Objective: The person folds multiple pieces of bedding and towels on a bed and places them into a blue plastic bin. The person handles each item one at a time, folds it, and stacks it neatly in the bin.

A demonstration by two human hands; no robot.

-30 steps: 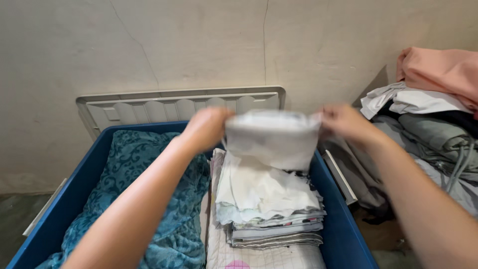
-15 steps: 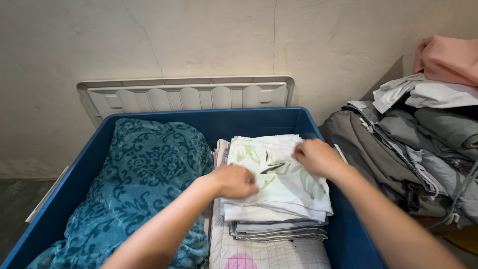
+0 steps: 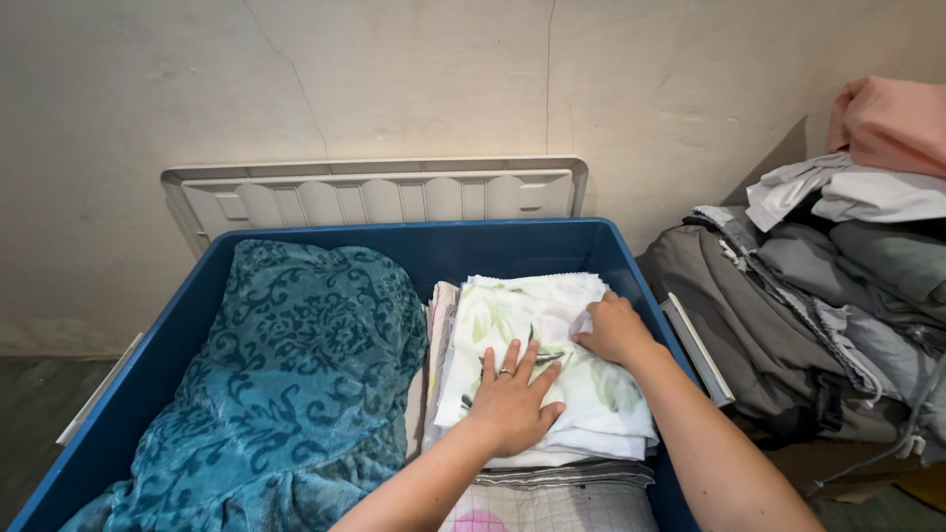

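The left hand (image 3: 514, 399) lies flat, palm down and fingers spread, on the folded white cloth printed with pale green leaves (image 3: 537, 325), grasping nothing; a ring shows on one finger. The right hand (image 3: 613, 330) rests on the same cloth toward its right edge, with fingers curled and what looks like a small fold of the fabric pinched under the fingertips, though the grip itself is partly hidden. The leaf-print cloth sits on top of a stack of folded linens (image 3: 562, 471) in the right half of a large blue plastic bin (image 3: 424, 246); beneath the stack a white quilted sheet with a grid pattern and a pink patch (image 3: 483, 517) shows at the bottom edge. The left half of the bin is filled by a crumpled teal plush blanket with a scroll pattern (image 3: 286, 384), lying just beside the stack. Behind the bin, a white ribbed plastic lid (image 3: 374, 192) leans against the cracked beige wall (image 3: 394, 79). To the right of the bin is a heap of grey and white garments (image 3: 818, 286), with a peach-coloured cloth (image 3: 892, 123) on top.
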